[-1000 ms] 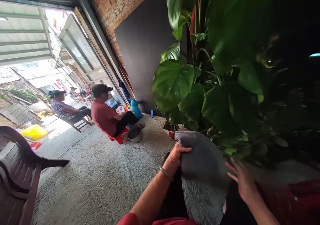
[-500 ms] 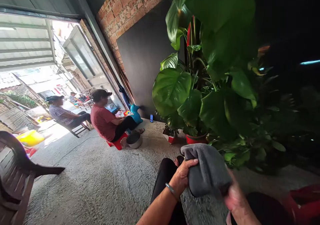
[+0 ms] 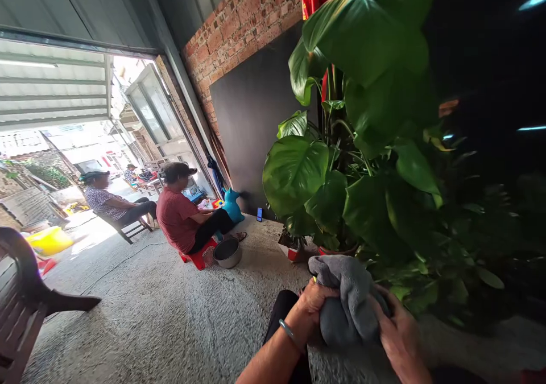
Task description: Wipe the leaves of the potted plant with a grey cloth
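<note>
No lettering, label, brand or number can be read anywhere, neither on the grey cloth bunched between both hands nor on the red pots beyond it.

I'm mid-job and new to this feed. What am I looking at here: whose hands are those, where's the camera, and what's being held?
There is no machine: the camera sits on a person's head, looking forward and down. At the bottom, the left hand and right hand both grip a bunched grey cloth. Behind it stands a large-leaved potted plant on the concrete floor. Further off, a person in a red shirt sits beside a metal bowl, another person sits beyond, and a dark bench shows at left.
</note>
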Available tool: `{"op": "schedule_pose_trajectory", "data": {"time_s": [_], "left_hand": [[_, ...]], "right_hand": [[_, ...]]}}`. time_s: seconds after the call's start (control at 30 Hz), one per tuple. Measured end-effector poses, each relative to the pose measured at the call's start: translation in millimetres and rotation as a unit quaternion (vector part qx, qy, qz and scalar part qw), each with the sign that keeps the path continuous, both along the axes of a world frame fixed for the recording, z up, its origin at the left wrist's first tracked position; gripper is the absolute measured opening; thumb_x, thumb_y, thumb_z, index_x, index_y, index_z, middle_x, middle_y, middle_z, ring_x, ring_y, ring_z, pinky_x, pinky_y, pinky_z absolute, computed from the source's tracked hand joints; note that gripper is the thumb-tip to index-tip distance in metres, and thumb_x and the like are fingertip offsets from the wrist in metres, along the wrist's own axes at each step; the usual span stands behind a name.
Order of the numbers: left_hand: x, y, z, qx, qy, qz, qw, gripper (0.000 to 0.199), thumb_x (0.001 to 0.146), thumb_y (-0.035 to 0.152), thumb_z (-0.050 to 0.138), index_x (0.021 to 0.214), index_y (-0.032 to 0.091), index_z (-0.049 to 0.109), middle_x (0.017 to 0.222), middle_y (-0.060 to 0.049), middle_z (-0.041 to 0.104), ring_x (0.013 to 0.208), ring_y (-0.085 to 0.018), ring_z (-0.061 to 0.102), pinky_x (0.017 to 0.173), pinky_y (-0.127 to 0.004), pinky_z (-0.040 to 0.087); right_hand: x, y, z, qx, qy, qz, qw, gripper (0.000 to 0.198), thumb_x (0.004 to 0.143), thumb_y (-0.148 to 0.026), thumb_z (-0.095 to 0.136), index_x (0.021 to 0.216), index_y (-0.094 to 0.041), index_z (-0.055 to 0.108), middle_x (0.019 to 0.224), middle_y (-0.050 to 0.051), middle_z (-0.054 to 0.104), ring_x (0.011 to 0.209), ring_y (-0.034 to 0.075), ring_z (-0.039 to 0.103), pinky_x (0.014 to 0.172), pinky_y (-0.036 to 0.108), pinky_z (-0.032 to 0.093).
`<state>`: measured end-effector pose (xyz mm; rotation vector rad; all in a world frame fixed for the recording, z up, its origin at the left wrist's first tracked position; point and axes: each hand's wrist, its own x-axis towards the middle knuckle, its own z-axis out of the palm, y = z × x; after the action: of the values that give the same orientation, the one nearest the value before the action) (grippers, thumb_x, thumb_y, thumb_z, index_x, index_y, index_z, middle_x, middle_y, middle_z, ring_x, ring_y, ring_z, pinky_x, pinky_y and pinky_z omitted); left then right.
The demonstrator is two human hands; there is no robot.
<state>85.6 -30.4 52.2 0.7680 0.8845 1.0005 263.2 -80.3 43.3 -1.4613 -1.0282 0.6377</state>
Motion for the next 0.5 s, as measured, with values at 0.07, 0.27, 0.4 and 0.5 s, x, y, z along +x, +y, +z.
{"op": "schedule_pose_trajectory", "data": {"time_s": [0.07,0.27,0.4,0.5], "left_hand": [[-5,11,29.1,0.023,0.012,0.014,1.0,0.048,0.046,0.034,0.104,0.092,0.032,0.09,0.103,-0.012,0.091,0.11,-0.045,0.087,0.117,-0.067,0.061],[3,85,179.8,0.177,-0.066,0.147,0.971,0.046,0.075,0.022,0.087,0.12,0.016,0.082,0.127,-0.012,0.089,0.132,-0.032,0.079,0.117,-0.044,0.062],[22,111,190.3,0.098,-0.039,0.216,0.971,0.033,0.083,0.007,0.075,0.113,0.018,0.079,0.115,-0.01,0.089,0.125,-0.028,0.08,0.115,-0.043,0.059],[26,89,123.2,0.025,0.059,0.16,0.985,0.025,0.067,0.006,0.081,0.087,0.021,0.076,0.092,-0.009,0.086,0.111,-0.035,0.083,0.11,-0.049,0.063]], "right_hand": [[4,4,11,-0.01,0.04,0.026,0.999,0.065,0.085,-0.086,0.066,0.112,-0.029,0.083,0.116,0.013,0.091,0.117,0.039,0.083,0.099,0.048,0.069],[60,-1,-44,-0.166,-0.122,0.075,0.976,0.062,0.087,-0.08,0.05,0.105,-0.031,0.082,0.125,0.018,0.089,0.127,0.045,0.08,0.111,0.06,0.065],[81,-26,-107,-0.213,-0.309,0.041,0.926,0.048,0.081,-0.065,0.049,0.091,-0.032,0.081,0.126,0.023,0.087,0.119,0.052,0.079,0.1,0.069,0.062],[80,-39,-128,-0.206,-0.363,0.035,0.908,0.045,0.084,-0.055,0.047,0.092,-0.03,0.083,0.133,0.024,0.086,0.123,0.054,0.077,0.095,0.071,0.061]]}}
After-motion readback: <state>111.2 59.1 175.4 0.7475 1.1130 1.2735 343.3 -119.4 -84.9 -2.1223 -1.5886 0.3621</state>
